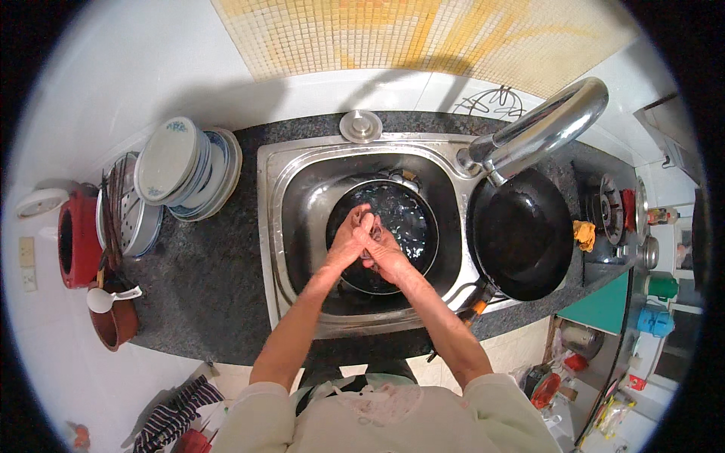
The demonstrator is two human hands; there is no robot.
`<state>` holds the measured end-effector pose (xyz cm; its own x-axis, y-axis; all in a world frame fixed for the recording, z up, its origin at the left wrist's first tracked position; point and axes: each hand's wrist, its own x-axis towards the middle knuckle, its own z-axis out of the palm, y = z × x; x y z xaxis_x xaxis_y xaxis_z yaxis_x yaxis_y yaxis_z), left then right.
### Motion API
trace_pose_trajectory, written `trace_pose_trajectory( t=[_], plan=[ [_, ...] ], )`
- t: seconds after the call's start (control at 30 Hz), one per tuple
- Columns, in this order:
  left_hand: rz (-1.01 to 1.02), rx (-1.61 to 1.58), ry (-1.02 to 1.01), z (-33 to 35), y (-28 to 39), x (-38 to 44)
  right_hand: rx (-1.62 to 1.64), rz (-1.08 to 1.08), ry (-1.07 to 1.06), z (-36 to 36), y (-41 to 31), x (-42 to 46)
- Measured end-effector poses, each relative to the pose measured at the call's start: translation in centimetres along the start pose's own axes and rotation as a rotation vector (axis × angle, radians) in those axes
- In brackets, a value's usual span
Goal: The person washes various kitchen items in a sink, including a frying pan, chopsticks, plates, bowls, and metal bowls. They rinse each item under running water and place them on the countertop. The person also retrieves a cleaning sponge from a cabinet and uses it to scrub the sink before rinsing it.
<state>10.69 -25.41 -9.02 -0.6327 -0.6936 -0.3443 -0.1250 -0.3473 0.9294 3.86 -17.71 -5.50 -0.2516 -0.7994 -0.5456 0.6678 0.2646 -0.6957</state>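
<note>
My left hand (pixel 344 244) and my right hand (pixel 388 255) are pressed together over a round dark basin (pixel 346 278) inside the stainless steel sink (pixel 266 226). Between the palms and fingers is a small, wet, dark purplish thing (pixel 374 231); the hands hide most of it and I cannot tell what it is. Dark water (pixel 408 218) with bright reflections fills the basin. Behind the basin's far rim, the sink's drain fitting (pixel 403 178) partly shows.
The chrome faucet (pixel 544 130) arches at the back right, over a black wok (pixel 518 238). Stacked plates (pixel 170 161), a pot with chopsticks (pixel 113 215) and a white spoon (pixel 105 300) stand left. A metal sink strainer (pixel 361 125) lies behind the sink; a yellow cloth (pixel 584 235) is right.
</note>
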Motion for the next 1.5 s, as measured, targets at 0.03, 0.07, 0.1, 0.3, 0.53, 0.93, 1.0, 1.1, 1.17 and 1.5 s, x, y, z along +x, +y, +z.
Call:
trace_pose_trajectory(
  t=[0.03, 0.07, 0.1, 0.3, 0.53, 0.93, 1.0, 1.1, 1.17, 1.5],
  plan=[
    [-0.066, -0.013, -0.118, -0.4, 0.1, 0.2, -0.007, 0.039, -0.084, -0.4, -0.3, 0.1],
    [-0.130, -0.025, -0.234, -1.0, 0.3, 0.4, -0.016, 0.079, -0.169, -1.0, -0.8, 0.1],
    [-0.193, -0.037, -0.337, -1.8, 0.5, 0.5, -0.026, 0.126, -0.266, -1.3, -1.1, 0.2],
    [0.063, -0.210, -0.584, -1.5, 1.1, 1.4, -0.104, 0.314, -0.209, -1.2, -1.9, 0.4],
    [0.017, -0.163, -0.356, -1.0, 0.9, 2.3, -0.167, 0.346, -0.119, -1.2, -0.4, 2.5],
    [-0.068, -0.059, 0.104, -1.8, -2.7, 2.9, -0.814, 0.109, -0.032, 1.4, 2.4, 3.8],
    [-0.059, -0.091, 0.145, -1.6, -3.1, 3.1, -0.973, -0.024, -0.004, 1.1, 3.1, 4.1],
    [-0.246, -0.251, 0.190, -1.8, -2.0, 3.1, -1.109, -0.239, 0.037, -0.8, 5.4, 5.4],
    [-0.168, -0.335, 0.270, -2.0, -2.0, 3.4, -1.180, -0.132, 0.080, 1.4, 2.8, 4.0],
    [-0.192, -0.276, 0.335, -1.2, 0.6, 5.4, -0.583, -0.177, 0.052, 0.6, -2.0, 1.8]
  ],
)
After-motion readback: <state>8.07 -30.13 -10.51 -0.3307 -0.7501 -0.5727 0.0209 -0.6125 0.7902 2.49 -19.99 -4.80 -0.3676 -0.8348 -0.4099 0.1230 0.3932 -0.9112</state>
